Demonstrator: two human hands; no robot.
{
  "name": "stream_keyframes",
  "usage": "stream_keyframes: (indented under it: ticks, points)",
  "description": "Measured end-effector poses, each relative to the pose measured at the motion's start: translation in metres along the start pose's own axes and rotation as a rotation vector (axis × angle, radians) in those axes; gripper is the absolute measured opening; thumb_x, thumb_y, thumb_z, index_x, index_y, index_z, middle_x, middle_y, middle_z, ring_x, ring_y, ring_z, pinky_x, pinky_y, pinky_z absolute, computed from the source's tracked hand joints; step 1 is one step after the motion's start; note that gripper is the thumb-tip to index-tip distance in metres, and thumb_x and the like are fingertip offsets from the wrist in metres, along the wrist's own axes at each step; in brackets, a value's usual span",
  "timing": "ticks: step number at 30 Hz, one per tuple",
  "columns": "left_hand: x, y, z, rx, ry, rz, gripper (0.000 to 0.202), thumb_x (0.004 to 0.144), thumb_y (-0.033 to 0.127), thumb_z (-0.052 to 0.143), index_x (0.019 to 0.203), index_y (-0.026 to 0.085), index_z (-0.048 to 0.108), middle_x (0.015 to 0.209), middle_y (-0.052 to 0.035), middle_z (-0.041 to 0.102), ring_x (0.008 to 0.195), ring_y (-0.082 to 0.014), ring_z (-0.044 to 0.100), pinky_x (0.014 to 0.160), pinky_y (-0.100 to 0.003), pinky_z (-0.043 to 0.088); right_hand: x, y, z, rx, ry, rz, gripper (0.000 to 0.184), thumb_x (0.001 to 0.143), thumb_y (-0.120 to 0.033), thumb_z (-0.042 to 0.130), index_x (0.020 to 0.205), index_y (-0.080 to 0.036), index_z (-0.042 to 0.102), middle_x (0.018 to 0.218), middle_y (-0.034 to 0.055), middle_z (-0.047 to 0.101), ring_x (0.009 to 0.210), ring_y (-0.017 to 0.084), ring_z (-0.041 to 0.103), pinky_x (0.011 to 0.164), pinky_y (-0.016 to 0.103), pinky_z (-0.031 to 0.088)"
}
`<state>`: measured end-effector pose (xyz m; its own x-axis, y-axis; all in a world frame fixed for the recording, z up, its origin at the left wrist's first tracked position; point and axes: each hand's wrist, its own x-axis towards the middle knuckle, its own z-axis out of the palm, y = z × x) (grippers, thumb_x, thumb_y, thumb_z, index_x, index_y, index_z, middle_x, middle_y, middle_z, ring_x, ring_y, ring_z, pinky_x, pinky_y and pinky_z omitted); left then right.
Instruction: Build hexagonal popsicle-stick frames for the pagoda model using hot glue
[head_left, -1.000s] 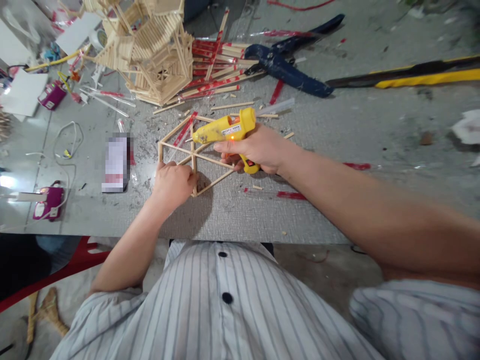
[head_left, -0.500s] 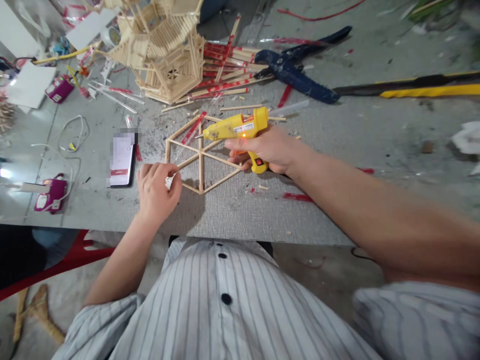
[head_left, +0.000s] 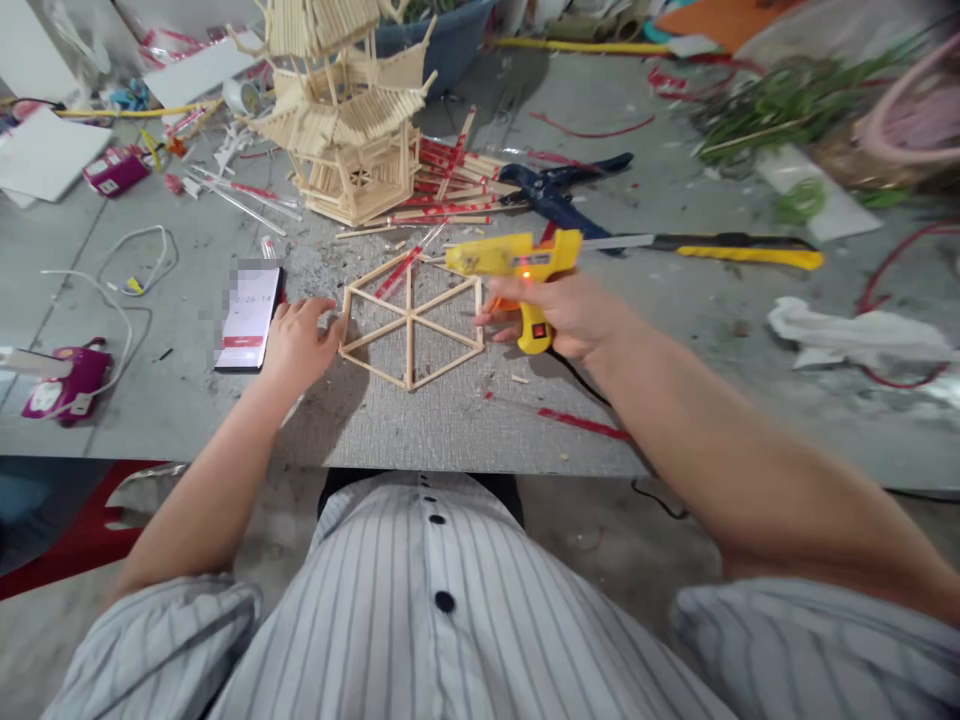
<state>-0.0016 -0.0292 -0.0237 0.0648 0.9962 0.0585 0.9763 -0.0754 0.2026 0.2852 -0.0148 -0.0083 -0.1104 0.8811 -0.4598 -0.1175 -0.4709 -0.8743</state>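
A hexagonal frame of wooden sticks [head_left: 409,322] with spokes lies flat on the grey table [head_left: 465,420] in front of me. My right hand [head_left: 570,315] grips a yellow glue gun [head_left: 517,262] just right of the frame, nozzle pointing left over its top right corner. My left hand [head_left: 300,340] rests on the table at the frame's left corner, fingers loosely spread and touching the wood. A phone [head_left: 250,317] lies just left of that hand.
A tall stick pagoda model [head_left: 345,110] stands at the back, with a pile of red-wrapped sticks [head_left: 450,180] beside it. Blue pliers [head_left: 559,190], a yellow-handled knife [head_left: 720,248], a white rag [head_left: 855,335], cables and a purple charger [head_left: 64,385] lie around.
My left hand slid off the frame's lower left to its left corner and opened. My right hand with the glue gun drew back to the right, off the frame.
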Motion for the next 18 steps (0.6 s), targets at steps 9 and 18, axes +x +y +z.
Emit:
stream_keyframes:
  ticks: [9, 18]
  points:
    - [0.039, 0.035, 0.002, 0.193, -0.138, 0.141, 0.036, 0.086, 0.038, 0.054, 0.107, 0.015, 0.073, 0.114, -0.0168, 0.070, 0.117, -0.0347, 0.056, 0.100, -0.045, 0.042, 0.011, 0.003, -0.043, 0.139, 0.020, -0.112, 0.004, 0.084, -0.019, 0.067, 0.083, -0.018, 0.063, 0.070, -0.0011, 0.068, 0.055, 0.014, 0.069, 0.051, 0.026, 0.052]
    - [0.057, 0.023, -0.006, 0.156, -0.129, 0.038, 0.031, 0.088, 0.030, 0.046, 0.095, 0.018, 0.074, 0.098, -0.0118, 0.076, 0.102, -0.0296, 0.064, 0.087, -0.038, 0.048, 0.026, 0.016, -0.057, 0.174, 0.021, -0.150, 0.029, 0.064, -0.037, 0.084, 0.075, -0.022, 0.063, 0.073, -0.0036, 0.067, 0.052, 0.011, 0.066, 0.048, 0.023, 0.052]
